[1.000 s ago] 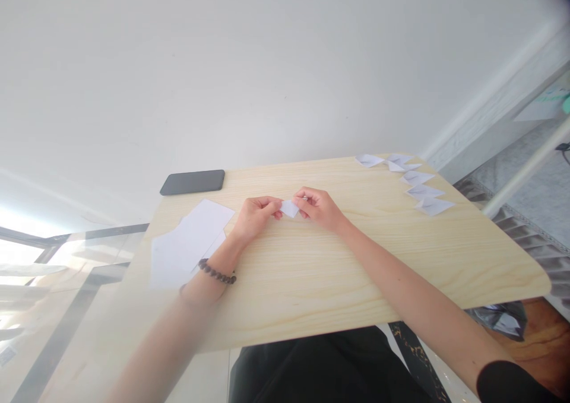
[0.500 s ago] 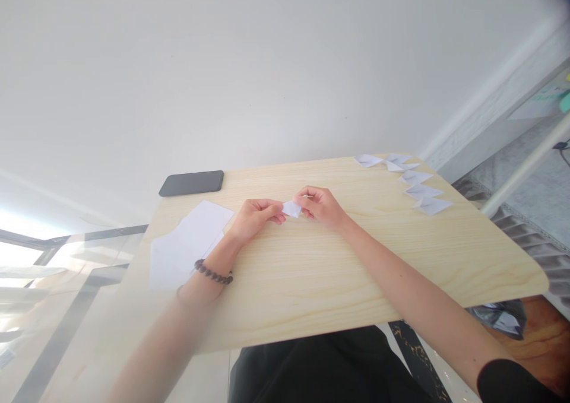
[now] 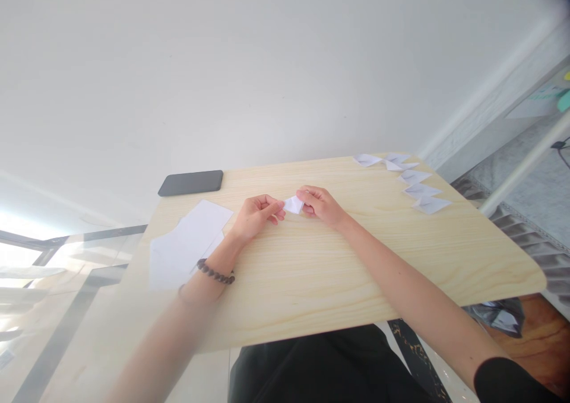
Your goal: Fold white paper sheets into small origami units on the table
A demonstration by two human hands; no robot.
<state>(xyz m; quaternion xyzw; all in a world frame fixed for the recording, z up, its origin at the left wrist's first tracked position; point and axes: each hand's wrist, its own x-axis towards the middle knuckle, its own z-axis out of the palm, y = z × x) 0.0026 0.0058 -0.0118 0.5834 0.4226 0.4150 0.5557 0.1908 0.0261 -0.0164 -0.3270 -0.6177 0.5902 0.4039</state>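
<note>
A small folded piece of white paper (image 3: 294,205) is held between my two hands above the middle of the table. My left hand (image 3: 258,215) pinches its left corner between thumb and fingers. On the other side, my right hand (image 3: 321,205) grips the right edge, thumb on top. The paper's creases show faintly, and its ends are hidden under my fingertips. White paper sheets (image 3: 191,237) lie beside my left forearm, partly covered by it. Several folded white paper pieces (image 3: 431,205) are lined up along the table's far right side.
A dark phone (image 3: 191,183) rests at the back left of the wooden table (image 3: 338,278). The white wall (image 3: 285,64) rises right behind the table. Below the right edge, a dark plastic bag (image 3: 501,318) sits near the floor.
The folded paper has turned slightly and moved a little to the right in my fingers, with its creased face now showing more. Both hands keep their pinch.
</note>
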